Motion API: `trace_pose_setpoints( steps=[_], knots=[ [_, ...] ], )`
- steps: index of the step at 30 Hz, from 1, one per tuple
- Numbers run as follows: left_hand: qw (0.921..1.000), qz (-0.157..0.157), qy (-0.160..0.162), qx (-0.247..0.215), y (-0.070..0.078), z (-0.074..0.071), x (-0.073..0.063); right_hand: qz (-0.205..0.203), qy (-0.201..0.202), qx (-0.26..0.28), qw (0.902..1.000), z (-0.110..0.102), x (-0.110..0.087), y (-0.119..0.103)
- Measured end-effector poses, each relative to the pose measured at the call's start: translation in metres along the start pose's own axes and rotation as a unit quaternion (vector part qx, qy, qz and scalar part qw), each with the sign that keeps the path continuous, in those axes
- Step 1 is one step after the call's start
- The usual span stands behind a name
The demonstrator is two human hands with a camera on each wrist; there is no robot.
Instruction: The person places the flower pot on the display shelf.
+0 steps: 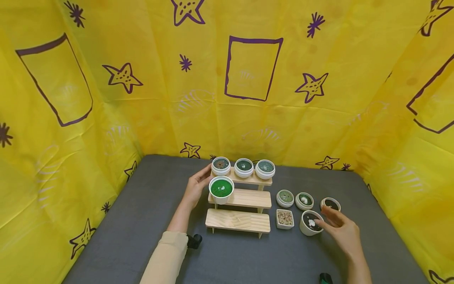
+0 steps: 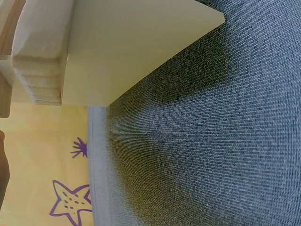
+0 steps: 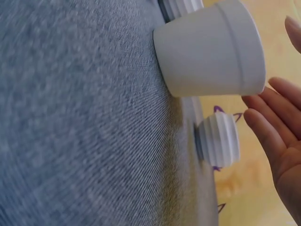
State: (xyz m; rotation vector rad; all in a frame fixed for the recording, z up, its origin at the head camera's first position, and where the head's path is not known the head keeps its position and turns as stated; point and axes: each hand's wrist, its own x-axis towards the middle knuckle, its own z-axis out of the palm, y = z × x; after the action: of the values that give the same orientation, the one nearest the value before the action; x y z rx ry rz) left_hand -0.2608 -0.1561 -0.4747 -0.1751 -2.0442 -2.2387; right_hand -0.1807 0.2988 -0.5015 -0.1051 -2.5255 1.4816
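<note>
In the head view, my left hand (image 1: 194, 187) reaches along the left side of a three-step wooden stand (image 1: 237, 221), its fingertips beside the top step and partly hidden. Right in front of these fingers, a white cup with bright green filling (image 1: 221, 188) stands on the middle step. My right hand (image 1: 341, 230) is at a white tapered pot (image 1: 309, 230) with dark filling and a pale patch. Its thumb overlaps the rim, and its other fingers stretch out straight past the far side. The right wrist view shows these fingers (image 3: 265, 129) spread beside the pot's rim.
Three round white pots (image 1: 244, 168) line the top step. On the grey table right of the stand are two low round pots (image 1: 285, 198), a squarish pot of pale gravel (image 1: 285, 218) and another dark-filled pot (image 1: 332, 203). Yellow patterned cloth (image 1: 213, 118) encloses the table.
</note>
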Motion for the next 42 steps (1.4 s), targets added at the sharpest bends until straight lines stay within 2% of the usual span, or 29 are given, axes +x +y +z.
trace_pose_setpoints(
  steps=[7, 18, 42],
  knots=[
    [1.0, 0.001, 0.003, -0.002, 0.001, 0.0, 0.0, 0.014, -0.034, -0.033, 0.9988, 0.0, -0.002, 0.006],
    [1.0, 0.0, 0.003, -0.003, 0.0, 0.0, -0.001, 0.015, -0.051, -0.078, 0.9956, 0.002, -0.005, 0.011],
    [0.9999, -0.01, 0.006, 0.011, 0.001, -0.001, 0.001, 0.009, -0.052, -0.071, 0.9961, 0.006, -0.007, 0.014]
  ],
)
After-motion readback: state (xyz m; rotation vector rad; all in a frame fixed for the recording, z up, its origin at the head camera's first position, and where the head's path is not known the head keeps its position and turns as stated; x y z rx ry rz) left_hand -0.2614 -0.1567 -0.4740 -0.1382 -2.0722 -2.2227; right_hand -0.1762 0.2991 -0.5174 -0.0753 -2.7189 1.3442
